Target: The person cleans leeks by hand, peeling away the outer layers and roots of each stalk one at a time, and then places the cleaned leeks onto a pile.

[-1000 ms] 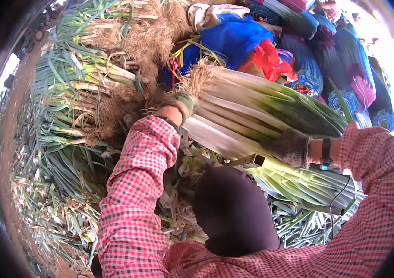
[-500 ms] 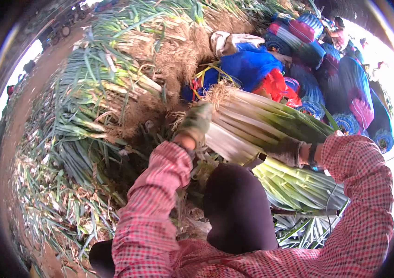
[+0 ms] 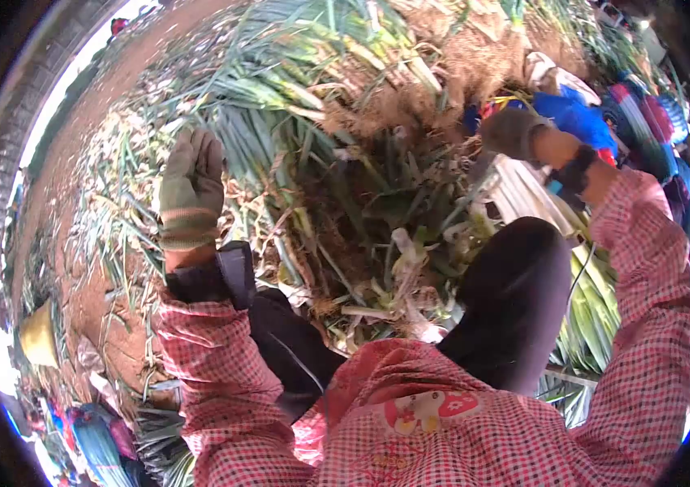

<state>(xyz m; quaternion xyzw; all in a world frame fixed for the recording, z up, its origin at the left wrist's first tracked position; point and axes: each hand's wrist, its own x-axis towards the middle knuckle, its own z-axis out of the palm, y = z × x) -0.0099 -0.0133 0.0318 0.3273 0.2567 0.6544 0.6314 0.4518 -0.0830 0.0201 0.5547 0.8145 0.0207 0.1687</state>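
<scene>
My left hand (image 3: 192, 187), in a greenish knit glove, is raised over the strewn leaf scraps at left. Its fingers stretch upward, close side by side, and nothing shows in them. My right hand (image 3: 515, 134), also gloved, is curled at the root end of a bundle of leeks (image 3: 527, 191). A flat greyish shape juts out below it, too blurred to name. The white stalks lie beyond my right knee, partly hidden by my right arm. Lower down, green leek leaves (image 3: 592, 312) show between that knee and my sleeve.
Piled leeks (image 3: 280, 81) with soil-covered roots (image 3: 410, 105) spread across the back. Leaf trimmings (image 3: 410, 260) cover the ground ahead of me. Blue cloth (image 3: 576, 118) and wrapped leek bundles (image 3: 641, 130) lie at right. A yellow object (image 3: 38, 337) stands at far left.
My left hand has let go of the leeks' root end and moved left. My right hand has shifted from the stalks up to the roots. The view has swung left.
</scene>
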